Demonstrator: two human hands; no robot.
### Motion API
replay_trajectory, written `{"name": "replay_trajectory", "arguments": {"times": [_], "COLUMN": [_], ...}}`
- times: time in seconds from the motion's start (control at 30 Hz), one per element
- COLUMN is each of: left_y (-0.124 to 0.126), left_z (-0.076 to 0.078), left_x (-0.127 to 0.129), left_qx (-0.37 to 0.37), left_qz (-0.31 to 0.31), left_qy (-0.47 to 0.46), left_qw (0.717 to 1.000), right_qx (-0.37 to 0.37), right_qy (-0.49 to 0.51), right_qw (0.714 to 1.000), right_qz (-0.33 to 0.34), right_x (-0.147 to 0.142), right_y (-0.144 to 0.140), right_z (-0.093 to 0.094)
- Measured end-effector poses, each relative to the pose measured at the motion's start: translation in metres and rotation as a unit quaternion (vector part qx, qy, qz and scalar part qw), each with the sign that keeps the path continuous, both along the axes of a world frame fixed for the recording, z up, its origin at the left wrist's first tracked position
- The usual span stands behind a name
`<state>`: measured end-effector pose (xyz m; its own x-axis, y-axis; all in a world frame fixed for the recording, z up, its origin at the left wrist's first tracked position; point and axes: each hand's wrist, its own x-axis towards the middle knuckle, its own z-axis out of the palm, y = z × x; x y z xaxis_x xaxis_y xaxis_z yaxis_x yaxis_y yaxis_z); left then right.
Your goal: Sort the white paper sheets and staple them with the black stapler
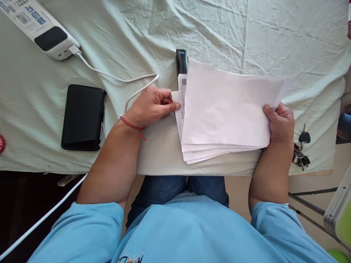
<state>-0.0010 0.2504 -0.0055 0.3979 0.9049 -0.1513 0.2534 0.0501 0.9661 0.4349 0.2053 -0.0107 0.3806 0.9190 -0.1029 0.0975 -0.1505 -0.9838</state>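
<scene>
Left hand point(152, 105) and right hand point(282, 121) pinch opposite edges of the paper stack point(225, 109); light, even grip should avoid creases.

I count 2 bare hands point(157, 104) point(282, 122), 1 white paper stack point(226, 109), 1 slim black object point(182, 62), 1 flat black device point(83, 117), 1 white oblong charger point(41, 27), 1 key bunch point(301, 156).

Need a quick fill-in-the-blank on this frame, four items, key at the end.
1. The papers are held at their right edge by the person's ____.
2. The bracelet by the left hand is ____.
3. On the cloth, right of the papers, lies a bunch of ____.
4. The shirt is light ____.

Missing words: right hand; red; keys; blue.
</scene>
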Motion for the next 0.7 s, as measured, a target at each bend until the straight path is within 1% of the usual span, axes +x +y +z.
{"name": "replay_trajectory", "arguments": {"times": [0.1,0.2,0.3,0.37,0.47,0.57,0.63,0.7], "left_y": [0.001,0.003,0.003,0.003,0.002,0.003,0.004,0.005], "left_z": [-0.004,-0.007,-0.009,-0.009,-0.007,-0.003,0.0,0.001], "left_x": [0.0,-0.001,-0.001,-0.002,-0.004,-0.005,-0.006,-0.007], "left_qx": [0.005,0.021,0.03,0.023,0.005,-0.009,-0.021,-0.032], "left_qz": [0.0,0.021,0.013,0.017,0.021,-0.003,-0.012,-0.012], "left_qy": [-0.001,0.007,0.02,0.018,0.011,0.003,-0.002,-0.01], "left_qw": [1.0,1.0,0.999,0.999,1.0,1.0,1.0,0.999], "right_qx": [-0.002,-0.006,-0.016,-0.021,-0.029,-0.041,-0.039,-0.019], "right_qy": [0.005,0.007,0.003,0.0,0.0,-0.001,-0.006,-0.01], "right_qw": [1.0,1.0,1.0,0.999,0.999,0.998,0.998,1.0], "right_qz": [0.008,0.015,0.022,0.032,0.046,0.052,0.044,0.019], "right_x": [0.0,0.0,0.002,0.004,0.006,0.007,0.007,0.008], "right_y": [-0.001,-0.002,-0.004,-0.005,-0.006,-0.007,-0.006,-0.003], "right_z": [0.001,0.002,0.002,0.002,0.004,0.005,0.004,0.001]}}
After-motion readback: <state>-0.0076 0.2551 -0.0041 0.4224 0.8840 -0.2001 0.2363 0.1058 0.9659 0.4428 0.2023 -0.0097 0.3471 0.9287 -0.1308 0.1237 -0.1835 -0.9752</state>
